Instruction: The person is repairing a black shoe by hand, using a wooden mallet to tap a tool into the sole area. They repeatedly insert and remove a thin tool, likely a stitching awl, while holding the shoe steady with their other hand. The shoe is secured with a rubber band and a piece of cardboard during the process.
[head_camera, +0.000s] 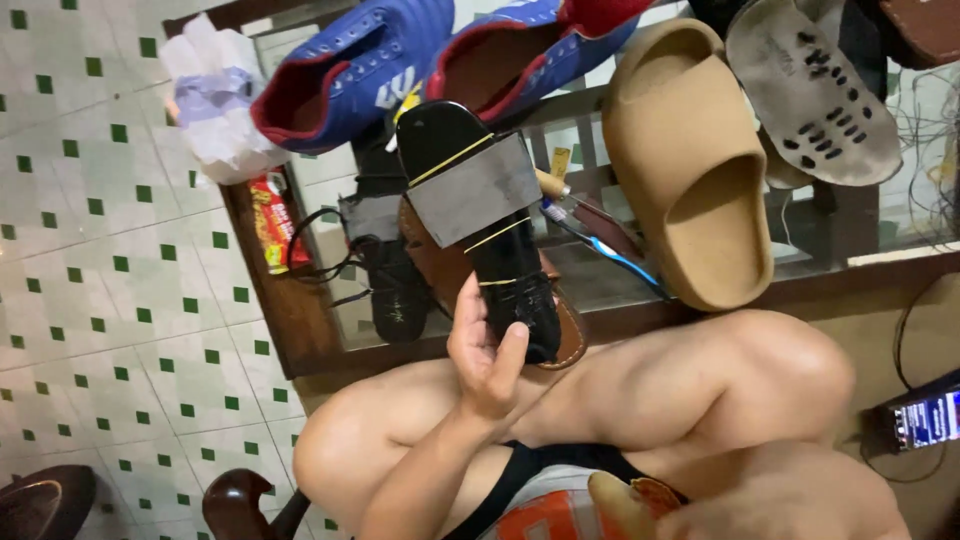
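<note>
Held sandal (480, 215) above table (300, 320); football boots (440, 60) behind; foam slide (690, 170) right; wrapper (272, 222) left.

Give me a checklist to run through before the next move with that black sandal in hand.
1. Left hand grips the black sandal at its heel end: ok.
2. Grey strap and the yellow bands around it in place: ok.
3. Right hand free: cannot tell, it sits at the picture's edge beside a tan object.
4. Second black sandal within reach on the glass table: ok.
5. Blue brush lying free on the table: ok.
6. Space around the work: not ok, the tan slide and blue shoes crowd it.
</note>
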